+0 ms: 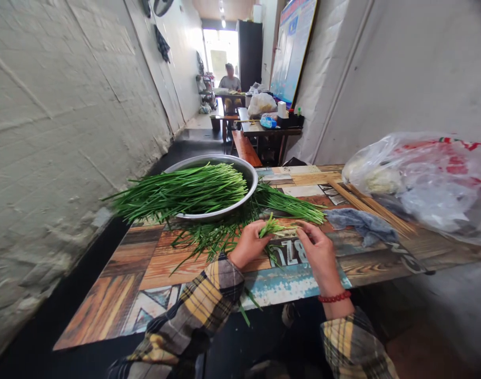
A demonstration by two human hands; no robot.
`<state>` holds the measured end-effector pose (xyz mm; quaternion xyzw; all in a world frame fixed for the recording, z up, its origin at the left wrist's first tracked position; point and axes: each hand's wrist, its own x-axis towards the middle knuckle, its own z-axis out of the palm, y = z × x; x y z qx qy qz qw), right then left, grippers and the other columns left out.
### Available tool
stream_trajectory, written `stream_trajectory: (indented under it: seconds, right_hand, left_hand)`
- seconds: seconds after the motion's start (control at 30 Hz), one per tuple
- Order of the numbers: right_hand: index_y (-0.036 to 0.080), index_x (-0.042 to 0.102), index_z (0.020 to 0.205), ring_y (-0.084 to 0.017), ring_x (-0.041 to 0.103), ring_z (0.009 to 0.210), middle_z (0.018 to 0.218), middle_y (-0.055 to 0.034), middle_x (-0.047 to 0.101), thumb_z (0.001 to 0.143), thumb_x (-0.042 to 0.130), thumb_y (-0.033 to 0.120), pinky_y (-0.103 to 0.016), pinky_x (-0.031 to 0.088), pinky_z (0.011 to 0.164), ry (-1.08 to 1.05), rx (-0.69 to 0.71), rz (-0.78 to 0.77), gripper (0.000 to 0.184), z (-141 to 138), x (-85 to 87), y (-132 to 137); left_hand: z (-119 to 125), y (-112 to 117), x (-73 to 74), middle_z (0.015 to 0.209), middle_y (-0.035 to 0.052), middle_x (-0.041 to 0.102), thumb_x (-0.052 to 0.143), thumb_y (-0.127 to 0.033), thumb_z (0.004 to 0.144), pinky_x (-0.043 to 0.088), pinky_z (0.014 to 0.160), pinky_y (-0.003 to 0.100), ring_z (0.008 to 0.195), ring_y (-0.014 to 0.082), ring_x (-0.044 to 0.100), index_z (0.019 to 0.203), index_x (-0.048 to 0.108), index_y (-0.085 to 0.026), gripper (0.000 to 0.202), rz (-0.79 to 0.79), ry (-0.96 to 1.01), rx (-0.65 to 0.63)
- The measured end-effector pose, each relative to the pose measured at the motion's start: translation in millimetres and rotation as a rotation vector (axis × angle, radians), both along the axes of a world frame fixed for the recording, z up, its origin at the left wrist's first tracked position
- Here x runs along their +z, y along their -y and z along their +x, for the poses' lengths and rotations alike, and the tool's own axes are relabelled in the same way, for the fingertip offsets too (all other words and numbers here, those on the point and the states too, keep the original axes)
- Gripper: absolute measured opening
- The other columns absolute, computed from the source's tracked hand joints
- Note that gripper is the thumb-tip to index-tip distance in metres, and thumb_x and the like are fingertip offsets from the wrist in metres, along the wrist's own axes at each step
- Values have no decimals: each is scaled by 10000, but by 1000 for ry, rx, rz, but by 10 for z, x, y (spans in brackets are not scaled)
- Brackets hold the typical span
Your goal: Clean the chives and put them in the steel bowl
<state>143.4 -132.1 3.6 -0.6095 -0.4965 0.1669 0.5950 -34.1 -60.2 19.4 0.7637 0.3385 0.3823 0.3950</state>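
Nearest, I record both hands over the near edge of a patterned table (153,273), with plaid sleeves on both arms. Left hand (248,245): fingers clamped around a small bunch of chives (272,226), which sticks up and to the right out of the fist, just above the tabletop. Right hand (319,251): a red bracelet (335,297) on the wrist and fingertips drawn together just beside the bunch. I cannot tell whether they grip it or only touch it.

Just beyond the hands, loose chives (216,237) lie scattered on the table. A crumpled grey cloth (361,223) lies to the right of them. Behind these, a metal bowl (251,176) at the table's left side holds a thick heap of chives, with the tips hanging over its left rim. More chives (291,206) lie on the table just right of the bowl. Wooden sticks (366,205) lie slantwise on the right, beside a filled plastic bag (422,179).

Far down the corridor, a person (229,80) sits behind a second table (259,129).
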Motion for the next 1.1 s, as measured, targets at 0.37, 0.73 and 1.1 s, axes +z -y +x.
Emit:
stream_trajectory:
  seconds: [0.37, 0.73, 1.1]
  right_hand:
    - [230, 714, 863, -198, 637, 858, 880, -48, 706, 859, 557, 313, -357, 495, 822, 229, 59, 78, 178, -211, 251, 40]
    - [230, 309, 1470, -244, 387, 1353, 1458, -93, 430, 970, 310, 389, -491, 324, 1112, 387, 93, 225, 525, -366, 607, 274]
    - [215, 133, 1522, -262, 252, 1423, 1544, -95, 279, 957, 349, 428, -530, 265, 1143, 743, 244, 140, 641, -533, 526, 252]
  left_hand:
    - [-5, 48, 60, 713, 9, 590, 600, -185, 825, 415, 713, 248, 739, 145, 530, 724, 658, -158, 119, 126, -75, -103]
    - [-37, 115, 97, 973, 83, 628, 458, -28, 743, 410, 842, 356, 944, 224, 554, 900, 596, -184, 261, 412, -405, 24]
    - [-41, 154, 101, 1020, 104, 637, 500, -67, 669, 451, 833, 362, 977, 253, 578, 1009, 573, -178, 366, 432, -443, -56]
